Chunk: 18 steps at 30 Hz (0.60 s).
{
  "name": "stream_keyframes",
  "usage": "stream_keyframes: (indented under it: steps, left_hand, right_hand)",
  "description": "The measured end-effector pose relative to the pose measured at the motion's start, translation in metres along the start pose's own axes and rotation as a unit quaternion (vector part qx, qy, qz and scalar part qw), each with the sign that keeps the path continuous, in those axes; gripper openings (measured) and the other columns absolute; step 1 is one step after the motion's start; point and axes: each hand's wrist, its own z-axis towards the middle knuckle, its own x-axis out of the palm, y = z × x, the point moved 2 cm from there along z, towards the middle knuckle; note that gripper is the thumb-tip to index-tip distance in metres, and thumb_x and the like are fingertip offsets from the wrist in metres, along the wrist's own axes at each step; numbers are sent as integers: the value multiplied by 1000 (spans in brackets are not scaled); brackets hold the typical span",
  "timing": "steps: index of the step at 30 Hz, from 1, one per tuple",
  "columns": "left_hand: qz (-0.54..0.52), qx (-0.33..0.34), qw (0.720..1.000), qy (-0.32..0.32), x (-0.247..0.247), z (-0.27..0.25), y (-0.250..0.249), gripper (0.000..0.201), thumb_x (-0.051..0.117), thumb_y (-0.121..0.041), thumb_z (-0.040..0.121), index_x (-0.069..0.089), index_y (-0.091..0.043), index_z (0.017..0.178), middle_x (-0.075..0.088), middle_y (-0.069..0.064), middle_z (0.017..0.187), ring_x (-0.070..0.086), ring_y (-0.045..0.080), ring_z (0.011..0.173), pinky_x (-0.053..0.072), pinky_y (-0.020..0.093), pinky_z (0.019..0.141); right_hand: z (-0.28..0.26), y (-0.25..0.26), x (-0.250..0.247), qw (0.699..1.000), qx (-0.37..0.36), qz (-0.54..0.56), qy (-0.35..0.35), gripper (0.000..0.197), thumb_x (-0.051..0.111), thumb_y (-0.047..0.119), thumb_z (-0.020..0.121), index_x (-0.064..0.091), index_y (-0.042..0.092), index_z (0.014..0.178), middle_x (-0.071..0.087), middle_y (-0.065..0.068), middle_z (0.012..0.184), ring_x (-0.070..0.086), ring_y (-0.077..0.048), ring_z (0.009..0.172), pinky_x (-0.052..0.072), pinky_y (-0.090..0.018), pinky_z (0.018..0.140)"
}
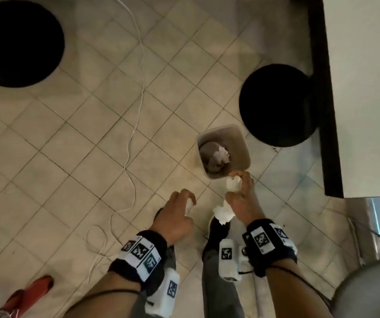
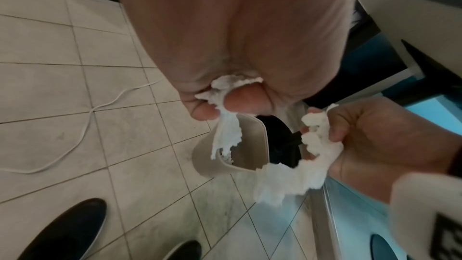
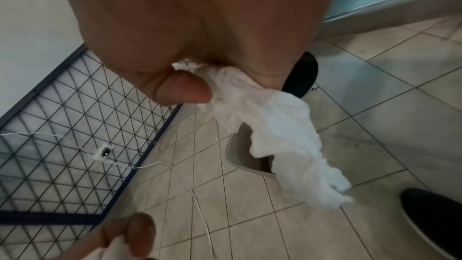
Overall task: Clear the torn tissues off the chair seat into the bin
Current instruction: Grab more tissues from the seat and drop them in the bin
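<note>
A small beige bin [image 1: 239, 143] stands on the tiled floor with crumpled white tissue [image 1: 221, 154] inside. My right hand [image 1: 237, 179] hovers just over the bin's near edge and grips a wad of torn tissue [image 1: 233, 183], with a ragged tail [image 1: 223, 213] hanging below the palm. In the right wrist view that tissue [image 3: 282, 135] dangles over the bin [image 3: 231, 155]. My left hand [image 1: 190, 203], a little left of the bin and nearer me, pinches a thin torn strip [image 2: 226, 131] that hangs above the bin [image 2: 205, 161].
Two black round stools [image 1: 276, 104] [image 1: 16, 40] stand on the floor, and a white cable [image 1: 136, 106] snakes between them. A white table [image 1: 368, 88] fills the right side. My dark shoes [image 1: 217, 228] are below the hands. A wire grid panel [image 3: 62, 145] leans at the left.
</note>
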Motion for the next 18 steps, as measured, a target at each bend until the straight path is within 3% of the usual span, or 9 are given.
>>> stream_keyframes:
  steps: [2,4,6,8,12,14,16,18]
  left_hand:
    - [-6,17,1000,-25,0,33,-8,51,50,1,72,47,-28,114,39,0,112,50,27,108,47,43,94]
    - [-18,48,997,-63,2,69,-19,60,50,10,75,48,-23,125,40,2,116,51,30,110,46,37,90]
    - [-25,62,994,-87,6,106,-29,65,51,10,78,45,-23,134,43,5,125,52,30,112,46,36,88]
    - [-25,77,990,-115,14,142,-35,68,55,6,81,40,-25,140,44,7,136,53,32,117,48,42,94]
    - [-6,97,981,-170,36,204,-33,61,62,-12,89,37,-26,143,47,10,140,57,35,116,49,45,96]
    - [2,90,980,-179,49,229,-27,64,61,-11,90,34,-26,145,49,10,138,59,34,115,48,43,92]
    - [12,77,981,-178,60,249,-19,66,59,-9,90,31,-29,147,49,11,136,60,34,113,49,40,89]
    - [24,61,985,-162,70,261,-10,69,60,-8,89,30,-30,148,47,12,140,60,35,116,50,40,91]
  right_hand:
    - [33,5,-2,1000,-12,2,-5,51,45,-15,76,47,23,110,41,-1,114,49,-24,100,42,-31,76]
    - [67,6,-6,999,-27,11,-23,55,43,-14,74,47,30,107,46,0,114,51,-24,102,44,-28,71]
    - [99,4,-9,998,-45,11,-48,58,46,-8,67,47,41,99,49,-11,124,56,-29,105,51,-33,72]
    - [127,-3,-11,995,-72,-1,-71,60,52,-8,69,46,44,98,52,-13,124,59,-28,105,55,-36,77]
    - [175,-28,-10,990,-91,-46,-95,56,68,-4,78,47,29,117,58,0,118,60,-4,91,51,-10,67]
    - [192,-45,-8,990,-80,-58,-103,57,73,3,80,45,28,123,59,4,115,58,2,88,47,-2,60]
    - [204,-60,-6,990,-61,-82,-95,57,75,12,81,42,29,125,58,5,111,57,3,84,42,1,52]
    - [211,-71,-3,990,-38,-118,-65,59,77,19,81,43,28,128,57,4,109,60,-8,89,40,-1,51]
